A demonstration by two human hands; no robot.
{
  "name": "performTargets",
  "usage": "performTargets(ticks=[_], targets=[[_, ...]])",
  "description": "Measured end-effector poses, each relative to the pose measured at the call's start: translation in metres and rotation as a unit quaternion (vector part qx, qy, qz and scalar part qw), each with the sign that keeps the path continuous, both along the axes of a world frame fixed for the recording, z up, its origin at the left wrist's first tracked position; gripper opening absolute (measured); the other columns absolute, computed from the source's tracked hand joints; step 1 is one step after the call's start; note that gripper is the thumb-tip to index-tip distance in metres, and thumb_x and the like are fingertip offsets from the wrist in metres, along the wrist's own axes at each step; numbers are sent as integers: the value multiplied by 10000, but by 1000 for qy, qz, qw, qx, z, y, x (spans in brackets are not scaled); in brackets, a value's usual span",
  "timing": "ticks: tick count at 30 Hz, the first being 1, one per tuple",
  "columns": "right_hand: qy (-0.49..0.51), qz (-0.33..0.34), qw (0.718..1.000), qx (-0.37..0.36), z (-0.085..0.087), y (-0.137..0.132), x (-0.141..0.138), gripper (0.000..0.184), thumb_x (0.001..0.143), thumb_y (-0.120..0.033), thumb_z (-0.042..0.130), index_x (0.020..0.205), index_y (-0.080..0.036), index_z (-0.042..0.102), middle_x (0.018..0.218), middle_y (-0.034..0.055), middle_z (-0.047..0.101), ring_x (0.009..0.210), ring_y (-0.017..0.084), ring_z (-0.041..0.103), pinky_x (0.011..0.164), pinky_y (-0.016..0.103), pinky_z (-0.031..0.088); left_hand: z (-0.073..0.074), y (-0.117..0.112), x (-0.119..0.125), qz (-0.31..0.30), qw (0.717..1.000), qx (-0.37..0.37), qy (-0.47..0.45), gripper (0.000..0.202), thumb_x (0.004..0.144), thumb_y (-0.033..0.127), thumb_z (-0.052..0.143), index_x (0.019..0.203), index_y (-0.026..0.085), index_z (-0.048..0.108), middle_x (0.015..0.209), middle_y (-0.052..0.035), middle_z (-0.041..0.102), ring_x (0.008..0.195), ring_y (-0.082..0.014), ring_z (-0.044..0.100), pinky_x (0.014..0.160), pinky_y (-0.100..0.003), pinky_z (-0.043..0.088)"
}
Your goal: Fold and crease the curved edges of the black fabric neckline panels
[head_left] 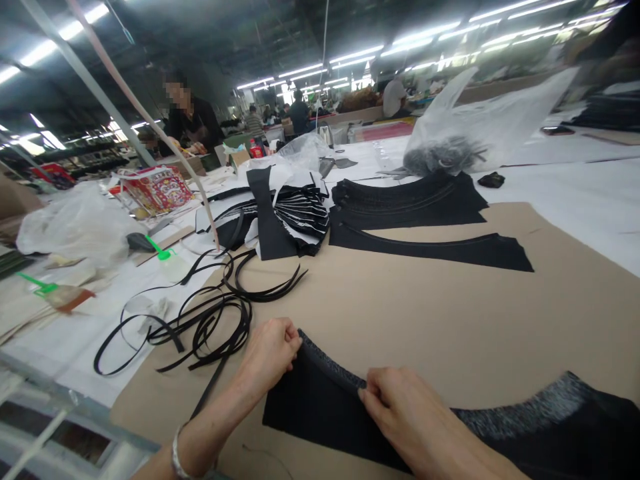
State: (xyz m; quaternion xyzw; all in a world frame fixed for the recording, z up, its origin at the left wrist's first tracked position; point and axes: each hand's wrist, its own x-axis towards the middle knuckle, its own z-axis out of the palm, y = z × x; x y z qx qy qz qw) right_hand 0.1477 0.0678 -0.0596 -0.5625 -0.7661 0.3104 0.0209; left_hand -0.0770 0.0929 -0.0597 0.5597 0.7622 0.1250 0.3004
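Black fabric panel [320, 407] at six o'clock on the brown card sheet [450, 320], top edge pinched by left hand [270, 353] and right hand [400, 413], best kept taut and even, clear of loose black strips [200, 327] at nine.

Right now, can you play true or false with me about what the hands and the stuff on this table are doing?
1. Both hands pinch the curved edge of a black fabric piece. True: the left hand and the right hand grip it.
2. The fabric lies on a green sheet. False: it lies on brown paper.
3. Loose black strips lie tangled beside the left hand. True.
4. The left wrist is bare. False: it wears a bracelet.
5. More black cut pieces are stacked farther up the table. True.
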Motion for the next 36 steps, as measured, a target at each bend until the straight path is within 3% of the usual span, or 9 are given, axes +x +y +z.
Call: performTargets(ticks=[7,17,36], targets=[[-69,16,997,3,11,-4,-6,306,898,-174,417,729,-161,671,688,105,679,649,221,656,514,269,234,0,-1,1,-1,1000,14,12,109,756,191,519,693,176,606,544,21,648,446,-106,623,448,-171,413],[-106,30,993,40,13,-5,-10,310,927,-172,404,787,-177,680,750,106,700,736,279,686,550,303,281,5,-4,4,-7,999,34,24,127,759,169,491,682,185,590,538,29,637,434,-102,606,476,-187,408],[-155,33,985,68,12,-5,-12,283,919,-192,455,776,-161,696,740,127,696,731,255,693,551,273,388,8,-6,6,-13,997,61,53,141,754,153,518,636,200,579,490,37,583,497,-113,567,543,-224,343]])
